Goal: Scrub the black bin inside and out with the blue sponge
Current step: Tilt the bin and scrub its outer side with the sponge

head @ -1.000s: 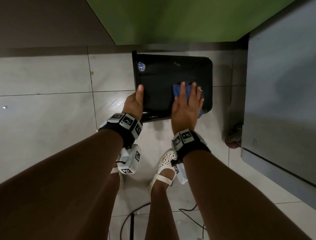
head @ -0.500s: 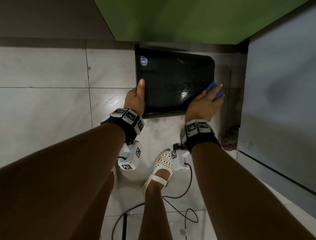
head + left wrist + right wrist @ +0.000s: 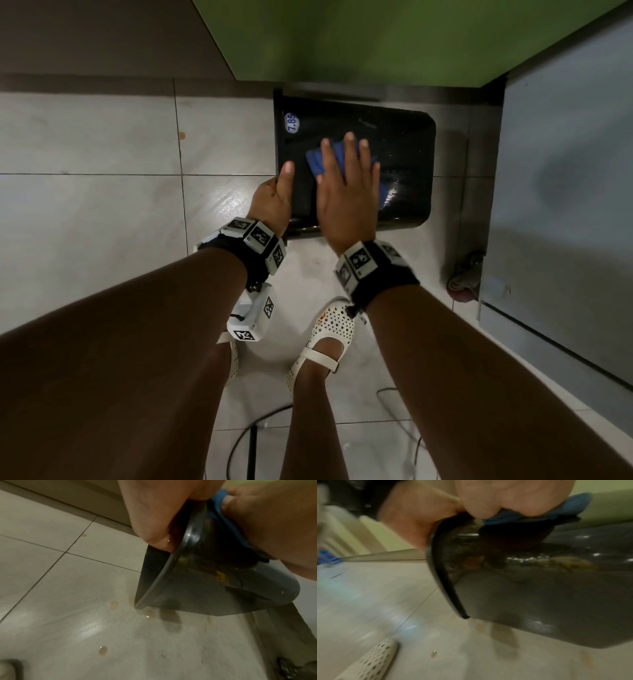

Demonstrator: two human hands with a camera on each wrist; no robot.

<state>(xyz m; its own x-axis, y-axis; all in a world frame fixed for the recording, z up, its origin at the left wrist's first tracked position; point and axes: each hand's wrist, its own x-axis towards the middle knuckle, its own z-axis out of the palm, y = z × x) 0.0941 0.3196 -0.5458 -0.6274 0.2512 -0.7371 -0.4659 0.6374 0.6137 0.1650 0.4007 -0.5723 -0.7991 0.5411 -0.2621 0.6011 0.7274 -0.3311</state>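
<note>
Nearest the camera, bottom of the head view, are the person's legs and white perforated shoes (image 3: 334, 329) on the tiled floor (image 3: 102, 212), with a cable looping below them. Just above, mid-frame, the left hand (image 3: 272, 202) grips the near left rim of the black bin (image 3: 404, 144), thumb laid on top and fingers curled under the edge. The bin is tipped on its side on the floor, one wall facing up. The right hand (image 3: 346, 192) lies flat on that wall, fingers straight and spread, pressing the blue sponge (image 3: 318, 159) against it. Brownish drips dot the tiles under the rim. Farther up are a green wall and a grey cabinet on the right.

Looks like the outside scrub is underway. Next I'd guess more strokes across the wet wall, then rolling the bin to reach another side.
</note>
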